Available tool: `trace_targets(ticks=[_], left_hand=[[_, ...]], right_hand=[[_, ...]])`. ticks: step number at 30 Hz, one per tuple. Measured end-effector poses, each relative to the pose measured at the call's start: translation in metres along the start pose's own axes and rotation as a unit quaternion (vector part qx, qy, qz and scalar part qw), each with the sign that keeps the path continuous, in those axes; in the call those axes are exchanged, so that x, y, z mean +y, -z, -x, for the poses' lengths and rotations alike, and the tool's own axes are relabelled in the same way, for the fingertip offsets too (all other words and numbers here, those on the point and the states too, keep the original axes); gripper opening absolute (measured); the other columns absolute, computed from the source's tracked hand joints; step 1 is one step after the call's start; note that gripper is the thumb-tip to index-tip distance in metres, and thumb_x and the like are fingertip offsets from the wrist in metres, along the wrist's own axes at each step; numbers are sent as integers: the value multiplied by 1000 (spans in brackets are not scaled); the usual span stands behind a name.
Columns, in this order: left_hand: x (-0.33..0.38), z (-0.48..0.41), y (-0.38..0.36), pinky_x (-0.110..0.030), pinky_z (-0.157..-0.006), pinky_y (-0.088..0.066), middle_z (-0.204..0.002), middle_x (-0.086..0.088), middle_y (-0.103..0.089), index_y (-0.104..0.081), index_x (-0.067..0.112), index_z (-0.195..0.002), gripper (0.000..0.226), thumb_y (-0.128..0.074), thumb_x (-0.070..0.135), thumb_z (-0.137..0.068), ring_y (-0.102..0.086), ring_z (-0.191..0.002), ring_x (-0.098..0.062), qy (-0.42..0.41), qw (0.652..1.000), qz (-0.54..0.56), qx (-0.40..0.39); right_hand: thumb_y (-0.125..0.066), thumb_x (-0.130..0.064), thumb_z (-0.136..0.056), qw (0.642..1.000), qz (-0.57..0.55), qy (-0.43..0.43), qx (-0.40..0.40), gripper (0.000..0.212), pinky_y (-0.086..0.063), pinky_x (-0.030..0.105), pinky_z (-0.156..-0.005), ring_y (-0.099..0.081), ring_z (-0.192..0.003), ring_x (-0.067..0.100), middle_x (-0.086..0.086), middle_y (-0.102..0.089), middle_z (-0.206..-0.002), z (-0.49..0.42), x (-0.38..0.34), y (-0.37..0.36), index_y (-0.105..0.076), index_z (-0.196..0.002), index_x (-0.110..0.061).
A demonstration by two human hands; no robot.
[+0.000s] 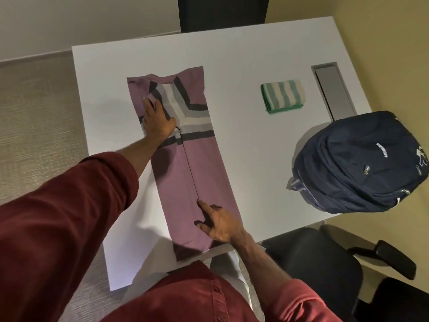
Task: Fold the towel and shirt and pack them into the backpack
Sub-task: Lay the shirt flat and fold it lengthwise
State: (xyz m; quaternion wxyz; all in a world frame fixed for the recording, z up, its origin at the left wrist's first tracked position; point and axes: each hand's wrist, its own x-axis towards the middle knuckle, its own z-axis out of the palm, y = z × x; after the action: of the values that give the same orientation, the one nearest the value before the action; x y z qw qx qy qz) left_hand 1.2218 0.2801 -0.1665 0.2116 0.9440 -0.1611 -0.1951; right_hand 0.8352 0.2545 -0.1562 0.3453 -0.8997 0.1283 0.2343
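Note:
A purple shirt (206, 173) with grey, white and black stripes lies on the white table (243, 54), both sides folded in to a long strip with a seam down the middle. My left hand (157, 119) presses flat on its upper left part, fingers over a folded sleeve edge. My right hand (218, 224) rests on the lower part, index finger pointing along the centre seam. A folded green-and-white striped towel (283, 96) sits apart to the right. The dark blue backpack (362, 163) stands zipped at the table's right edge.
A grey cable hatch (334, 91) is set into the table behind the backpack. A black office chair (325, 263) with an armrest (394, 259) stands at the near right. A dark chair back (220, 12) is beyond the far edge.

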Motion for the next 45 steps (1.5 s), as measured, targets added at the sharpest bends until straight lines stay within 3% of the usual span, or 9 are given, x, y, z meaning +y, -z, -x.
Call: trace_targets(ticks=[5,9,15,21,27,32,40,43,45], left_hand=[[-1,4,4,-66,-118,-40,-174,-24,-15,-30,8,-163,90,-76,29,-89,-32,-154,-48,-101,992,-65,29],[15,2,8,-70,-124,-29,-177,-21,-8,-21,12,-169,95,-75,26,-92,-17,-162,-44,-139,985,-98,5],[20,-5,3,-68,-127,-20,-179,-15,-4,-14,18,-172,97,-71,28,-94,-12,-164,-39,-193,974,-118,-20],[19,31,-33,-69,-123,-30,-178,-17,-15,-21,14,-170,84,-61,30,-98,-27,-159,-40,-316,938,-140,-19],[14,133,-87,-59,-132,-16,-180,-11,-3,-9,16,-172,72,-40,36,-110,-9,-166,-33,-315,928,-182,-78],[-17,219,-119,-56,-133,-15,-180,-6,8,8,21,-172,74,-32,38,-112,1,-167,-28,-303,932,-167,-107],[-43,286,-127,-51,-134,-9,-180,-7,10,11,20,-171,74,-27,45,-112,2,-167,-28,-309,928,-190,-88],[-48,296,-130,-53,-133,-10,-180,-9,8,9,20,-172,75,-33,45,-114,-1,-166,-31,-303,925,-210,-87],[-46,297,-128,-54,-131,-18,-180,-7,-2,-4,23,-173,78,-51,36,-112,-9,-166,-33,-284,937,-162,-122]], right_hand=[[-39,-58,-112,998,1,10,62,66,-63,44,-90,-70,-91,27,8,-71,-117,-10,2,12,-31,-166,-21],[-40,-54,-113,995,21,17,99,61,-61,42,-101,-71,-115,28,6,-64,-146,-25,11,32,-34,-165,-23],[-37,-50,-111,974,53,57,210,59,-60,43,-96,-67,-107,27,11,-66,-135,-64,13,71,-53,-152,-10],[-7,-70,-103,982,34,32,184,94,-44,52,-119,-53,-142,39,20,-48,-161,-76,41,86,-42,-161,-4],[-15,-69,-104,988,112,33,98,87,-19,63,-129,-15,-165,31,10,-11,-179,-45,82,64,-19,-171,-13],[-30,-62,-102,987,128,40,84,85,-5,57,-132,-5,-166,27,9,-2,-180,-3,86,36,-14,-172,-17],[-41,-49,-104,985,148,21,81,74,-18,61,-130,-22,-163,32,10,-17,-178,51,64,-7,-26,-169,-18],[-35,-51,-104,983,142,67,90,61,-42,51,-111,-49,-132,24,5,-47,-151,69,49,-15,-43,-159,-29],[-53,-45,-103,978,161,109,76,50,-46,45,-95,-47,-106,19,1,-47,-127,76,41,-20,-49,-151,-34]])
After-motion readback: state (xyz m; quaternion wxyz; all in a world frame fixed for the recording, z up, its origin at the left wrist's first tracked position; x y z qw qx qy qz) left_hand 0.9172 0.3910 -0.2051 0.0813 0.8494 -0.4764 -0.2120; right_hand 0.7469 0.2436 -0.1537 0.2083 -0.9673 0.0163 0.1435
